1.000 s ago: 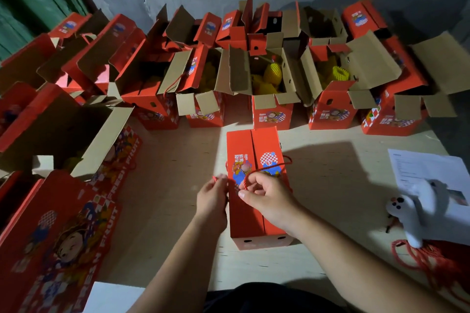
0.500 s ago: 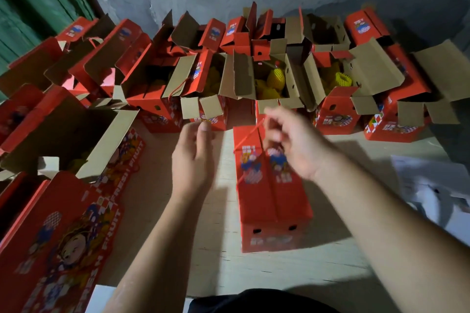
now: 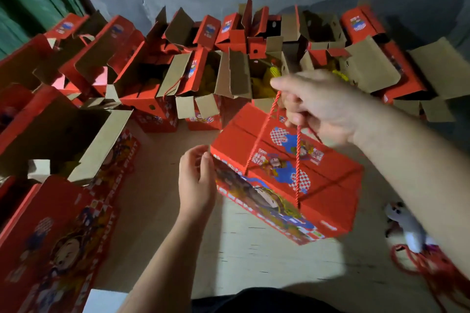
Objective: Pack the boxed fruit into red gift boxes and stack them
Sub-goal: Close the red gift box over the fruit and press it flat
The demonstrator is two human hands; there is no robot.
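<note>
One closed red gift box [image 3: 292, 175] hung tilted above the pale floor [image 3: 254, 262], carried by its two red cord handles [image 3: 297, 150], which the right hand [image 3: 323, 107] gripped with curled fingers. The left hand [image 3: 197, 180] was relaxed, fingertips at the box's near corner, though contact was unclear. Behind, more than ten open red boxes [image 3: 157, 89] crowded the wall, at least two showing yellow fruit [image 3: 269, 76]; one plush toy [image 3: 409, 226] lay right.
</note>
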